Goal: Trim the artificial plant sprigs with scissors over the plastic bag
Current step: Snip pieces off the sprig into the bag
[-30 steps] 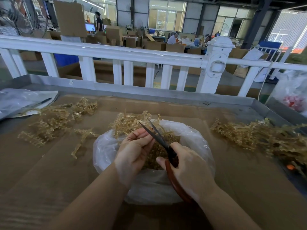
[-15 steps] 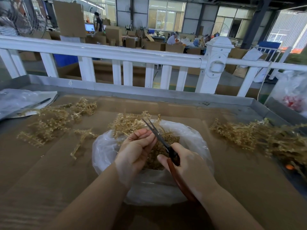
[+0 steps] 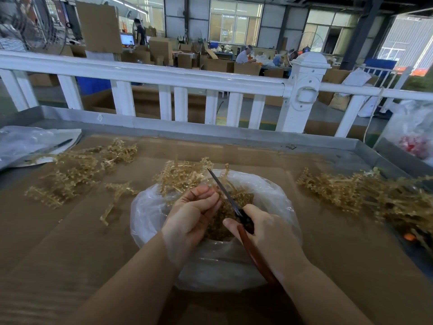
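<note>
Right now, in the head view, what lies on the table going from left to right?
Clear plastic sheet → left pile of sprigs → left hand pinching a sprig → scissors → right hand gripping the scissors' handles → right pile of sprigs. Both hands work above the plastic bag.

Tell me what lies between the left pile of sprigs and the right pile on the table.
In the head view, the plastic bag of trimmings, with the left hand and the right hand working the scissors over it.
</note>
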Available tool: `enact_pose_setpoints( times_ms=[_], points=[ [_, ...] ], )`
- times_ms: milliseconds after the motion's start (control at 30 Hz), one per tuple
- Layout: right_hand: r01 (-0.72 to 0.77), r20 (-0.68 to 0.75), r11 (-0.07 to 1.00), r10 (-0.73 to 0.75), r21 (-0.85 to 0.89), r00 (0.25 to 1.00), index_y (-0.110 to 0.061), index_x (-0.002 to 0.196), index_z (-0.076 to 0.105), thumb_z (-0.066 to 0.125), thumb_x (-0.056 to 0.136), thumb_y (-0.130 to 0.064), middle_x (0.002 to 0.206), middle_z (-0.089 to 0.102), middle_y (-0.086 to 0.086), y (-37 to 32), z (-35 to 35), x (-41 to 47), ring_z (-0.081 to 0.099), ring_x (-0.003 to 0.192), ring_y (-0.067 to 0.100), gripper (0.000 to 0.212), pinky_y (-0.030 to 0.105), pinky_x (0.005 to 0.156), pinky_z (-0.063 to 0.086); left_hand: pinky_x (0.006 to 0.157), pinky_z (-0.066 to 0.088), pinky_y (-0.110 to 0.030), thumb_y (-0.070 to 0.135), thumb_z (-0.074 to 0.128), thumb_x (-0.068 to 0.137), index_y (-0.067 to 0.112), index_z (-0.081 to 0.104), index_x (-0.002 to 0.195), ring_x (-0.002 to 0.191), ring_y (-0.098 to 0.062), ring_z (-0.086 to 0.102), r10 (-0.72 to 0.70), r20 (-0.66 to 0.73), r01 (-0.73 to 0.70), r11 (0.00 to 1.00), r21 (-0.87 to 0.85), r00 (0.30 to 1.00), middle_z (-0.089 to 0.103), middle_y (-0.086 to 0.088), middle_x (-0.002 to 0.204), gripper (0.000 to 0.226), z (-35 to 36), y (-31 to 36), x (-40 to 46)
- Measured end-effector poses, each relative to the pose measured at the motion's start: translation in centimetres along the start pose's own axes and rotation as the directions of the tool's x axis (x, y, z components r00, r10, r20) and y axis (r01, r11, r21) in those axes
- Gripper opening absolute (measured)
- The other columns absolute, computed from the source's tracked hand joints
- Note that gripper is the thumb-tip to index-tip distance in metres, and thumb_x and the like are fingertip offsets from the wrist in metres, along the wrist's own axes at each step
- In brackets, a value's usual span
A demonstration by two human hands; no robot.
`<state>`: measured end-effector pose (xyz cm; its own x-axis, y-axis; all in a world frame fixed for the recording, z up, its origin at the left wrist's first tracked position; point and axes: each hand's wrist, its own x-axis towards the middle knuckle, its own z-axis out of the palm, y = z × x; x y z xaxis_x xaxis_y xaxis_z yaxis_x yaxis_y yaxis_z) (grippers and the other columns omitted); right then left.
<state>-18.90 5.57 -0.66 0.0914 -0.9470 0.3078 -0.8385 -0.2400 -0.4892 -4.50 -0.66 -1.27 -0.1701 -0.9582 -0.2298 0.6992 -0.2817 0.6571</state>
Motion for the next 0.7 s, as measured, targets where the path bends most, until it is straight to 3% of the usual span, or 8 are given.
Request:
enact_pose_setpoints(
  times_ms=[100, 300, 400, 533, 700],
  points=[
    [-0.020, -0.053, 0.997, 0.024, 0.068, 0.998, -0.027, 0.072, 0.048, 0.051, 0.086, -0.057, 0.061, 0.051, -0.006, 0.26, -0.26, 0.13, 0.052, 0.061, 0.002, 0.033, 0.014, 0.059, 0.039, 0.057, 0.058, -0.024, -0.022, 0.050, 0.080, 0.011, 0.056, 0.088, 0.058, -0.012, 0.067, 0.038, 0.022, -0.040, 0.997, 0.071, 0.999, 0.065, -0.001, 0.060, 0.034, -0.47, 0.00, 0.05],
    [-0.058, -0.021, 0.998, 0.057, -0.012, 0.998, -0.032, 0.070, 0.043, 0.052, 0.087, -0.058, 0.061, 0.049, -0.011, 0.40, -0.02, 0.29, 0.051, 0.061, -0.006, 0.032, 0.006, 0.059, 0.037, 0.055, 0.056, -0.026, -0.023, 0.048, 0.078, 0.018, 0.065, 0.088, 0.060, -0.012, 0.067, 0.024, 0.099, -0.042, 0.981, 0.187, 0.995, 0.066, -0.001, 0.066, 0.046, -1.10, 0.19, 0.20],
    [-0.052, -0.009, 0.995, 0.051, -0.080, 0.999, -0.031, 0.079, 0.049, 0.049, 0.087, -0.062, 0.066, 0.052, -0.012, 0.52, 0.33, 0.12, 0.050, 0.060, -0.004, 0.032, 0.008, 0.056, 0.037, 0.056, 0.056, -0.027, -0.015, 0.058, 0.070, 0.017, 0.065, 0.084, 0.063, -0.014, 0.069, 0.007, 0.124, -0.034, 0.977, 0.212, 0.992, 0.070, -0.001, 0.070, 0.036, -1.06, 0.39, 0.27],
    [-0.040, -0.001, 0.995, 0.040, -0.092, 0.999, -0.028, 0.084, 0.053, 0.047, 0.086, -0.064, 0.068, 0.054, -0.011, 0.67, 0.55, 0.07, 0.051, 0.062, -0.002, 0.036, 0.010, 0.054, 0.035, 0.054, 0.054, -0.026, 0.013, 0.071, 0.069, 0.015, 0.064, 0.079, 0.061, -0.011, 0.065, 0.035, 0.067, -0.049, 0.973, 0.225, 0.997, 0.067, 0.001, 0.068, 0.012, -0.80, 0.35, 0.54],
    [-0.065, -0.003, 0.998, 0.065, -0.019, 0.998, -0.029, 0.075, 0.049, 0.052, 0.086, -0.060, 0.066, 0.054, -0.009, 0.61, 0.00, 0.05, 0.052, 0.062, 0.000, 0.033, 0.010, 0.059, 0.038, 0.052, 0.054, -0.022, 0.006, 0.064, 0.084, 0.006, 0.067, 0.089, 0.061, -0.011, 0.064, 0.079, -0.052, -0.063, 0.965, 0.254, 0.996, 0.068, 0.000, 0.065, 0.006, -0.90, 0.16, 0.91]
  ],
)
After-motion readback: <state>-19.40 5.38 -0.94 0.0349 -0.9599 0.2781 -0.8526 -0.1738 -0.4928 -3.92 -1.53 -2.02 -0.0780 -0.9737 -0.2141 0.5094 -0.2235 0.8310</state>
